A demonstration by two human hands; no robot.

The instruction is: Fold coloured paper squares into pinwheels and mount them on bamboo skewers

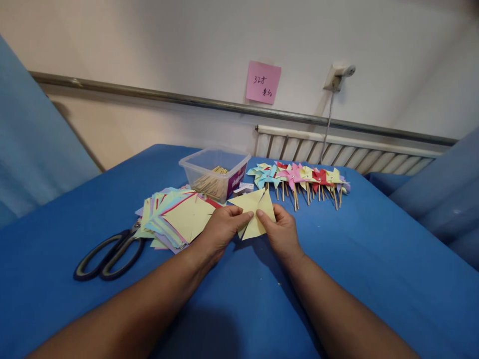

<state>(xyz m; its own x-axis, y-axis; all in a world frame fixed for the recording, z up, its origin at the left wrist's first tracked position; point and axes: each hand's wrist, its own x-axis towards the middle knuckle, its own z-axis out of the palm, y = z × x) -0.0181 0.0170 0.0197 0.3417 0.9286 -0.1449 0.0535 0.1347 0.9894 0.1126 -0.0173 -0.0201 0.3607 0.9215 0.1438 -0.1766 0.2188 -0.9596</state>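
The setting is formed by a blue-covered tabletop [359, 269], set against a pale wall [168, 45]. At its far side, toward the right, a cluster of pinwheels [294, 177] in pink, red, yellow and blue is laid out, the sticks pointed toward the wearer. To the left, a loose stack of coloured paper [189, 219] is topped by a yellow sheet in which slits are cut. Behind the stack, wooden sticks [213, 182] are held in a clear plastic box [194, 174]. At the stack's left edge, scissors [119, 249] are placed with the handles toward the wearer; the blade end is largely covered by paper.

The left hand [222, 227] is closed to a pinch on the left part of a yellow slit sheet [254, 202]. The right hand [282, 232] is likewise closed, its grip taken on the sheet's right part. No other object is seen in either hand. The sheet is held between the two hands, raised above the tabletop, to the right of the stack and nearer the wearer than the pinwheels. Both hands are turned inward toward each other. The thumbs are laid over the near face, their tips close together but apart near the centre; the other fingers are curled and partly hidden.
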